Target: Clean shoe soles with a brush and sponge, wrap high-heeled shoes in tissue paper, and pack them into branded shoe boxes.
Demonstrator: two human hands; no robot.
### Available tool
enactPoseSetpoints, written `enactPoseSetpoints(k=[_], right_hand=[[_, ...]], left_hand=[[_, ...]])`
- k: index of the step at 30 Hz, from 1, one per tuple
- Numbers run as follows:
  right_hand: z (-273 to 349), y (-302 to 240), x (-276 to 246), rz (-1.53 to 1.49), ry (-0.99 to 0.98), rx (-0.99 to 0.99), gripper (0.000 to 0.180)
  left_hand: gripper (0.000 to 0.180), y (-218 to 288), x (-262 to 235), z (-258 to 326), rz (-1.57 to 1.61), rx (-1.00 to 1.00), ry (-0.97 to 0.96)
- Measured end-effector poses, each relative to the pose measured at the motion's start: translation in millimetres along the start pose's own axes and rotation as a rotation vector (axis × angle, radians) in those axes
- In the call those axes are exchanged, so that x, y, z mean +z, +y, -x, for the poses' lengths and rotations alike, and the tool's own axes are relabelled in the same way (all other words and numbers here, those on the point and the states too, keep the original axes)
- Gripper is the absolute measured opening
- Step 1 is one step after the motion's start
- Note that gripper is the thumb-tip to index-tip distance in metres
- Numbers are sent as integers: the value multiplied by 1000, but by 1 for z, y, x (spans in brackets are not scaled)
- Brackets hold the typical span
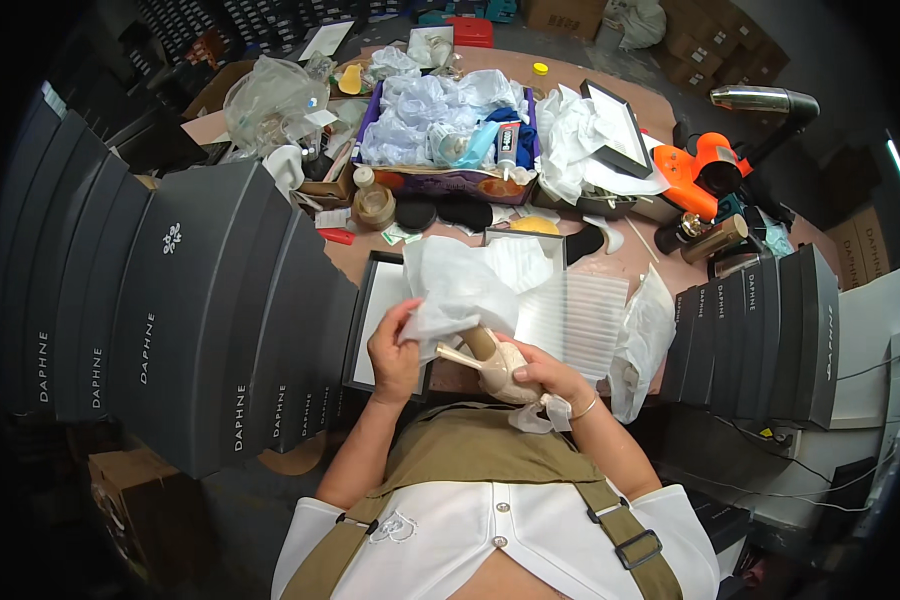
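"While the right fingers (536, 371) grip the beige heeled shoe (505, 382) by the counter (625, 258), what are the left fingers (400, 316) doing?"
"Pinching white tissue paper (455, 285) beside it; the right grip presumably steadies the shoe."

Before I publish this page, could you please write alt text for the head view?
A person's right hand holds a beige heeled shoe while the left hand holds a thin white wrapping sheet, at the near edge of a cluttered table. Stacks of dark boxes stand on both sides, and a purple box of crumpled pale wrapping sits farther back.
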State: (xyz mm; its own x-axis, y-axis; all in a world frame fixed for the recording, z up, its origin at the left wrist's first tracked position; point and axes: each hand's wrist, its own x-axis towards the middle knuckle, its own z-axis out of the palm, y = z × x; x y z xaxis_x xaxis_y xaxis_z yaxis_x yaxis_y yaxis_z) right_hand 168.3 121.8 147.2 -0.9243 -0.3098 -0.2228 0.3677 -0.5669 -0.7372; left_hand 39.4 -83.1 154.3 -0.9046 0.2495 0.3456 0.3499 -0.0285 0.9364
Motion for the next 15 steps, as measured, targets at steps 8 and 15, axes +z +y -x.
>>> enactPoseSetpoints(k=[8, 15], right_hand=[[-55, 8, 16, 863, 282, -309, 38], [-76, -2, 16, 400, 531, -481, 41]], left_hand=[[51, 44, 37, 8, -132, 617, -527], [53, 59, 42, 25, -48, 548, -654]])
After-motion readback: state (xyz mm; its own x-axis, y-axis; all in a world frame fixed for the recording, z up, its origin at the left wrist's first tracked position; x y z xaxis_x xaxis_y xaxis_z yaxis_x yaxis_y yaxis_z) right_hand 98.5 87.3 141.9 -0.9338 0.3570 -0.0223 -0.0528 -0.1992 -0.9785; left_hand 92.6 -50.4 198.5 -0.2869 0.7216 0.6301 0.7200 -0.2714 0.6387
